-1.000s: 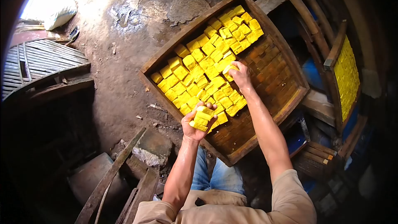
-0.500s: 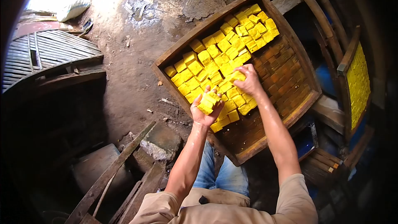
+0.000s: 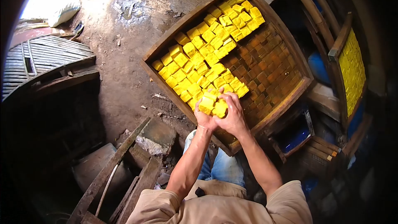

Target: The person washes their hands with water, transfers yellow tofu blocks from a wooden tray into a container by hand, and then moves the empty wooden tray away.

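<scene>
Over the near edge of a wooden-framed tray (image 3: 286, 103) with a woven base, my two hands are together. My left hand (image 3: 204, 120) is palm up with its fingers curled round yellow tofu blocks (image 3: 207, 103). Beside it, my right hand (image 3: 233, 118) closes on a yellow tofu block (image 3: 220, 108) against those in the left. Rows of yellow tofu pieces (image 3: 195, 54) cover the tray's left and upper part, directly beyond my fingers. The exact number of held blocks is hidden by my fingers.
At right stands another frame (image 3: 352, 72) full of yellow pieces, on edge beside a blue barrel (image 3: 318, 67). A slatted bamboo rack (image 3: 49, 56) is at upper left. Wooden planks (image 3: 110, 170) and a concrete block (image 3: 156, 136) lie near my left side.
My right hand has left the rows and come back to my left hand with tofu. A gap shows in the rows where it was. The view has shifted slightly.
</scene>
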`<state>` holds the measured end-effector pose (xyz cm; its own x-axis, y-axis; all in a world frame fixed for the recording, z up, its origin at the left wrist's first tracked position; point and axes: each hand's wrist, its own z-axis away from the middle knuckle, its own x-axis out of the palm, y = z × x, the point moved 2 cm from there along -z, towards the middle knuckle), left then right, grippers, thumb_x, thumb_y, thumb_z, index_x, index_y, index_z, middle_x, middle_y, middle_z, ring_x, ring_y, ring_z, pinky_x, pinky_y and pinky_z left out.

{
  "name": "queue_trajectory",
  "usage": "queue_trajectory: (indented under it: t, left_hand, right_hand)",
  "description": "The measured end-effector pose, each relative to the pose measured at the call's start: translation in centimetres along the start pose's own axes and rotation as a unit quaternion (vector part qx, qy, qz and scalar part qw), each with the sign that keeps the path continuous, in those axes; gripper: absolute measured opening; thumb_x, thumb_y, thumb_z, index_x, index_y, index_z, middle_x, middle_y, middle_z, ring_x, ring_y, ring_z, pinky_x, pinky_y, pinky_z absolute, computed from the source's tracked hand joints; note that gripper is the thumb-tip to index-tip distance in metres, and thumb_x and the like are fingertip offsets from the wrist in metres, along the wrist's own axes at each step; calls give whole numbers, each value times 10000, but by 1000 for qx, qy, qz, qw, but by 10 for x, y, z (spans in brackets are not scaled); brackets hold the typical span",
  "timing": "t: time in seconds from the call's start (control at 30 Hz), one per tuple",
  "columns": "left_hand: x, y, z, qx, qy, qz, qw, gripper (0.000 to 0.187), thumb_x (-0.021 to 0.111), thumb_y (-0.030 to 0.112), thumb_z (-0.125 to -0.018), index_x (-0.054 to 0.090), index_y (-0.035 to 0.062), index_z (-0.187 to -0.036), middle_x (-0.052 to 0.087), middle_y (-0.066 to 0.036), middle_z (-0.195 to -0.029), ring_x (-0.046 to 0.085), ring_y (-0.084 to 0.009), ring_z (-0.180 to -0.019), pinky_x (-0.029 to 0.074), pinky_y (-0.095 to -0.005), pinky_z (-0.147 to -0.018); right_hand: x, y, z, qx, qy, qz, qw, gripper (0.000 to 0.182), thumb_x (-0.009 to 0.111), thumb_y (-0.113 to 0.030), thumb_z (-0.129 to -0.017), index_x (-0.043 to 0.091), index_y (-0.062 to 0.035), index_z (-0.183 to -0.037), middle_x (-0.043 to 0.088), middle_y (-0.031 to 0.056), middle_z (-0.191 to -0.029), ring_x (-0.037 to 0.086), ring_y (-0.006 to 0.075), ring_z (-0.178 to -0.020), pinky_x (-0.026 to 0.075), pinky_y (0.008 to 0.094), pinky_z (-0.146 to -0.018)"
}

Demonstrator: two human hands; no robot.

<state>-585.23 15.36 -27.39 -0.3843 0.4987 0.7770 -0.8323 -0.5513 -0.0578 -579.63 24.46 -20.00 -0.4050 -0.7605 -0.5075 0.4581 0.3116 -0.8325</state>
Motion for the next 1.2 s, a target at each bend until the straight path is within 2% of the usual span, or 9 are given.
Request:
queue_trajectory:
  t: [0.1,0.23,0.37,0.53,0.73,0.8,0.97,1.07,1.2]
  left_hand:
    - [1,2,11,-32,-42,61,997,545,497,444,-865,539,103,-1288,505,-220,-1375,460,-438,-1265,331,-581,-1091]
    - [10,-3,22,-56,-68,66,994,537,450,480,-890,581,104,-1250,530,-229,-1332,462,-456,-1242,327,-565,-1098]
    - [5,-9,34,-37,-91,3,995,606,463,420,-891,471,68,-1384,520,-182,-1370,475,-356,-1270,332,-477,-1115]
    - [5,7,28,-23,-62,-6,998,564,511,416,-873,499,107,-1344,554,-167,-1289,495,-376,-1227,364,-558,-1065]
    - [7,29,35,-58,-92,-25,994,610,641,396,-806,462,256,-1372,464,-166,-1320,452,-394,-1232,438,-609,-938]
    - [12,31,39,-55,-82,-61,993,632,664,369,-802,450,244,-1383,469,-188,-1314,460,-404,-1225,439,-579,-961]
    - [12,40,46,-82,-115,-35,989,649,689,350,-795,460,151,-1369,489,-243,-1318,504,-443,-1174,423,-528,-1026]
    - [19,42,53,-75,-83,-67,991,601,648,379,-819,489,114,-1335,518,-241,-1292,521,-453,-1152,417,-538,-1026]
    - [22,42,49,-92,-63,-53,992,554,580,396,-866,497,90,-1321,516,-243,-1304,523,-452,-1156,415,-548,-1025]
  right_hand:
    - [-11,0,20,9,-3,-110,994,599,773,-153,-721,519,-38,-1251,504,185,-1310,481,324,-1259,422,426,-1025]
    - [-6,9,34,-43,180,-136,973,613,444,-409,-953,414,26,-1384,356,243,-1469,343,361,-1367,270,468,-1124]
    - [26,1,33,-36,176,-163,970,648,403,-433,-962,354,16,-1426,271,240,-1522,236,377,-1424,177,492,-1159]
    - [10,2,30,-60,139,-226,962,595,467,-394,-967,394,-3,-1410,397,225,-1446,322,361,-1382,267,454,-1134]
    - [0,130,-1,19,244,168,955,397,654,-73,-869,570,38,-1241,532,200,-1351,471,361,-1295,386,417,-1079]
    - [16,125,4,7,223,130,966,404,642,-36,-856,551,55,-1239,543,222,-1312,460,405,-1282,399,449,-1061]
    - [-9,127,-2,80,262,-35,961,268,698,46,-739,595,2,-983,611,85,-928,596,183,-840,486,295,-790]
    - [-8,130,-27,14,178,-89,980,291,694,54,-741,620,18,-1020,624,72,-956,602,146,-845,493,286,-779]
    - [6,117,-48,42,198,129,971,353,664,-10,-749,593,10,-1094,543,167,-1176,524,335,-1126,429,421,-947]
